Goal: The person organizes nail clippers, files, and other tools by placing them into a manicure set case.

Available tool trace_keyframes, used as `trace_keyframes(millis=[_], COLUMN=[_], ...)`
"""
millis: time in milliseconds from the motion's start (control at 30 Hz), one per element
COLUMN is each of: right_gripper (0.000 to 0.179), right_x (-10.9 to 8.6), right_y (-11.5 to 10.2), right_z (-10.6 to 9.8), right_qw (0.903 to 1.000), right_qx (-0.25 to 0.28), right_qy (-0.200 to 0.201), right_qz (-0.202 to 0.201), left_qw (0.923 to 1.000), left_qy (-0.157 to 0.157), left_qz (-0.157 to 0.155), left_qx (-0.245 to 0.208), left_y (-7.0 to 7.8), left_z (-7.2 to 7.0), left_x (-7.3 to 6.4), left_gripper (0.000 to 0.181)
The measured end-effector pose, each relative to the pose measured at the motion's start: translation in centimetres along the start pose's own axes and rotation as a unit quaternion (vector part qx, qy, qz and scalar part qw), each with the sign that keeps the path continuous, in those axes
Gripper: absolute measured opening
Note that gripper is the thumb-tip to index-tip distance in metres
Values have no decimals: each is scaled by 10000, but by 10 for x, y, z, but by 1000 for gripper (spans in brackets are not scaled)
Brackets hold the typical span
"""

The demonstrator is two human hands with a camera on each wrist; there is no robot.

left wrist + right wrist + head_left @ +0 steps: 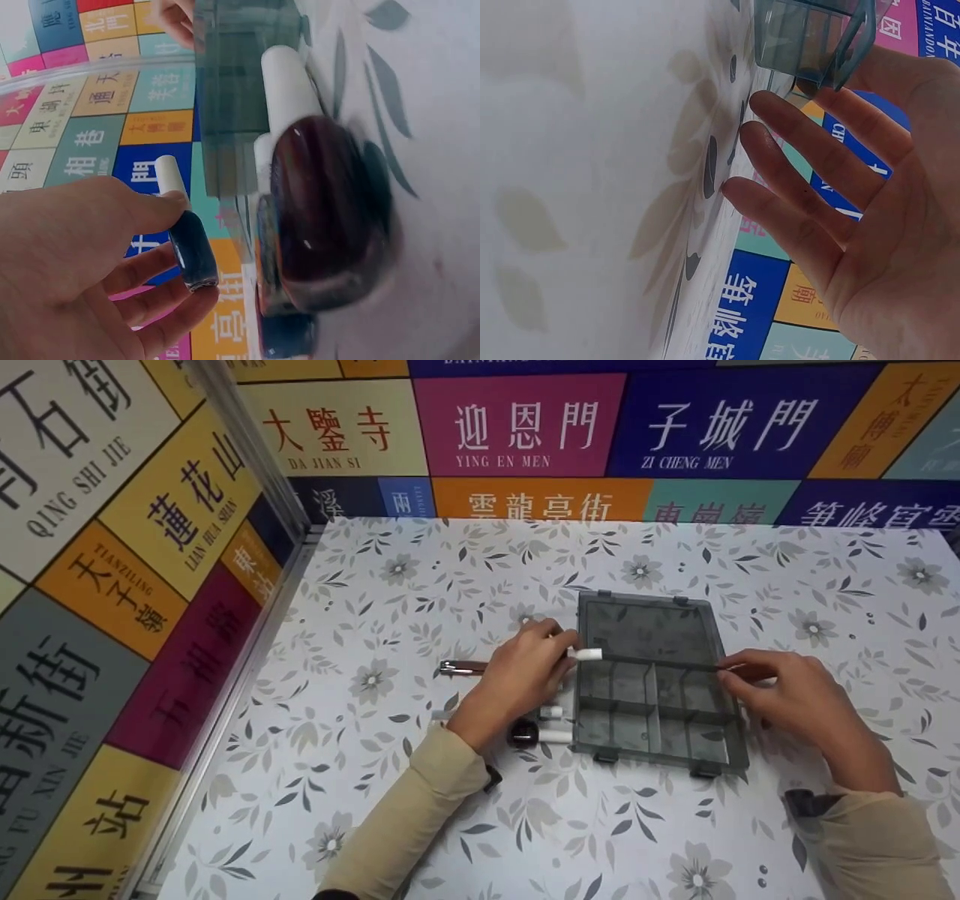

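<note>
A small dark blue nail polish bottle point(192, 251) with a white cap is pinched between the thumb and fingers of my left hand point(529, 667). In the head view its cap point(589, 654) overlaps the left side of a grey see-through compartment box point(651, 690). The box has a plain panel at the back and divided compartments at the front. My right hand point(799, 697) pinches the box's right edge with thumb and index finger; its other fingers point(802, 225) extend loosely below. Beside the box lies a dark maroon nail polish bottle point(322, 210), its white cap toward the box.
A shiny nail clipper point(463, 667) lies left of my left hand. Another white-capped bottle point(551, 711) lies by the maroon one, partly hidden. The table point(360, 615) has a floral cover. Panels with colourful signs point(517, 427) stand behind and to the left.
</note>
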State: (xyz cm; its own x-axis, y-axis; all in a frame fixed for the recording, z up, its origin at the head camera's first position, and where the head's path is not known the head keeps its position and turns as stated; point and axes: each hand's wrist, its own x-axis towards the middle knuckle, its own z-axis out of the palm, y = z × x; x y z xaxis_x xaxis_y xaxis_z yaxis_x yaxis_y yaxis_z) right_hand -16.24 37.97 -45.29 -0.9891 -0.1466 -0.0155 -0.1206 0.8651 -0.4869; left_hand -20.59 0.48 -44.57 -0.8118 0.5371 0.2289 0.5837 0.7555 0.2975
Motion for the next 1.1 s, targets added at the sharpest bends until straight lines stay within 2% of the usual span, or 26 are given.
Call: trace_keyframes(millis=[167, 433, 667, 833, 1000, 1100], right_gripper=[32, 31, 32, 32, 33, 34], right_x=[0, -1, -2, -1, 0, 0], right_y=[0, 0, 1, 1, 0, 1], right_z=[0, 2, 2, 1, 0, 0], right_qw=[10000, 10000, 9999, 9998, 9998, 9998], right_qx=[10, 11, -11, 28, 49, 25], right_qy=[20, 76, 35, 24, 3, -13], right_qz=[1, 36, 162, 174, 168, 211], left_qw=[9999, 9991, 9988, 9986, 9976, 9972], left_qy=[-22, -190, -358, -277, -135, -61], left_qz=[124, 82, 262, 435, 615, 648], left_qx=[-80, -358, -216, -84, 294, 359], left_y=[7, 12, 24, 32, 34, 35], left_z=[1, 0, 3, 7, 13, 15], left_x=[4, 9, 18, 23, 26, 26], left_gripper=[16, 20, 20, 21, 21, 21])
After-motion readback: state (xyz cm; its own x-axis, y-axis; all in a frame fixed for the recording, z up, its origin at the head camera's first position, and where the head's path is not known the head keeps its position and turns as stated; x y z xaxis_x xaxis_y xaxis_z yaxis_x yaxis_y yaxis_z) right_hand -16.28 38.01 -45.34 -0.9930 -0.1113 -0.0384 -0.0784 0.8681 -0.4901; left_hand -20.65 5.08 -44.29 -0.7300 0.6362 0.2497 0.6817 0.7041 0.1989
